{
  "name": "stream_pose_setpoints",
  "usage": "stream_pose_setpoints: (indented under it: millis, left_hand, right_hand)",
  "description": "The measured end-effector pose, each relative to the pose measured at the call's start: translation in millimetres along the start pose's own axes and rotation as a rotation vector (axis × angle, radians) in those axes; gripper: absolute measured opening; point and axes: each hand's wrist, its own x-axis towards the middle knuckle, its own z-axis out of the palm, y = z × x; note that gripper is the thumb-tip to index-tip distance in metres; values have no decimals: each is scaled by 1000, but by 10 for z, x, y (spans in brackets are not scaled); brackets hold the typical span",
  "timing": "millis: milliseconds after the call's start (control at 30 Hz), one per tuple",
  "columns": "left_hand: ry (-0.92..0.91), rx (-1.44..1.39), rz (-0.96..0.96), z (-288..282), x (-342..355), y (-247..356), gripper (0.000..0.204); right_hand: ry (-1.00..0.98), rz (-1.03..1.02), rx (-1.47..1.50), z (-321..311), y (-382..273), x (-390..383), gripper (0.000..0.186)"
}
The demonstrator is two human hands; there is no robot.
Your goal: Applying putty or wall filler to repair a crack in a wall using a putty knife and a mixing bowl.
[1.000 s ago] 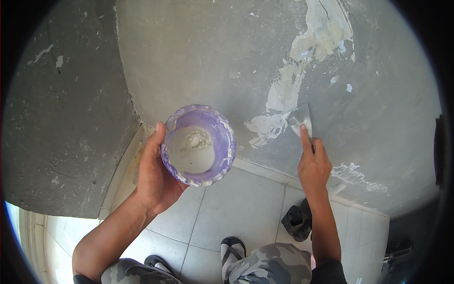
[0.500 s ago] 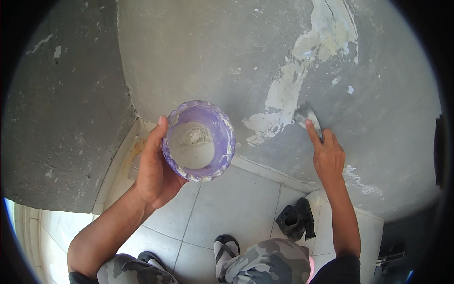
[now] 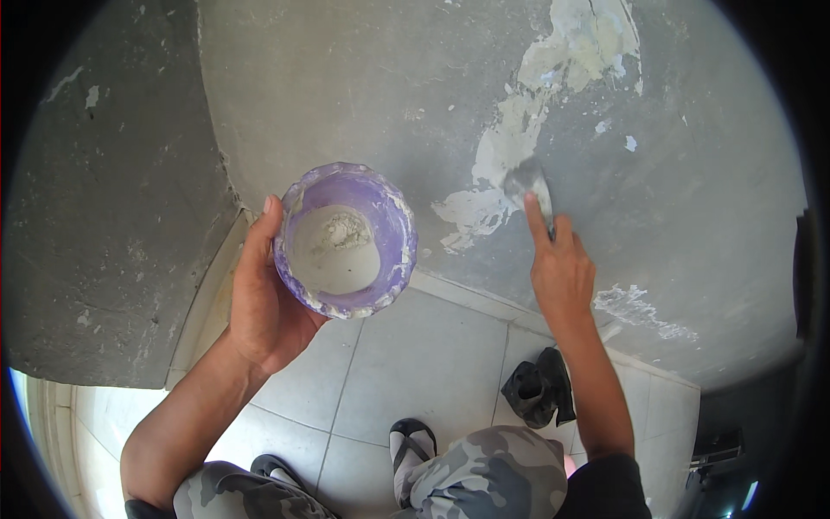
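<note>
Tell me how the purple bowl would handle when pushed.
The purple bowl is likely stiff: its rim looks undistorted in the left hand. The pale paste inside probably adds weight low down. The smeared rim may feel slippery.

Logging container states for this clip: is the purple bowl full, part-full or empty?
Part-full: pale material covers the bottom of the purple bowl, with bare purple showing above it inside. Exact depth cannot be told.

left hand partly hidden by bowl | scraper blade blurred | trousers cut off
</note>
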Motion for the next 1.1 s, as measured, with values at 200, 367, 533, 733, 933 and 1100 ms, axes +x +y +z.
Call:
stream_pose_setpoints:
  millis: [200, 367, 533, 733, 933, 1100]
  left_hand:
    - [56, 32, 36, -5, -7, 22, 82]
    - [42, 24, 16, -4, -47, 72, 85]
    - [51, 57, 14, 39, -44, 32, 87]
    - [71, 44, 31, 16, -81, 68, 85]
    - [47, -4, 44, -1, -55, 109, 80]
    - [62, 3, 56, 9, -54, 83, 79]
  right_hand:
    - [41, 89, 177, 237, -149, -301, 78]
    - [135, 115, 173, 100, -289, 144, 79]
    - [-39, 214, 237, 825, -533, -779, 78]
    - [67, 317, 423, 560, -721, -694, 76]
    - [35, 473, 489, 1014, -1130, -580, 80]
    - [-199, 489, 655, 1204, -1510, -1342, 78]
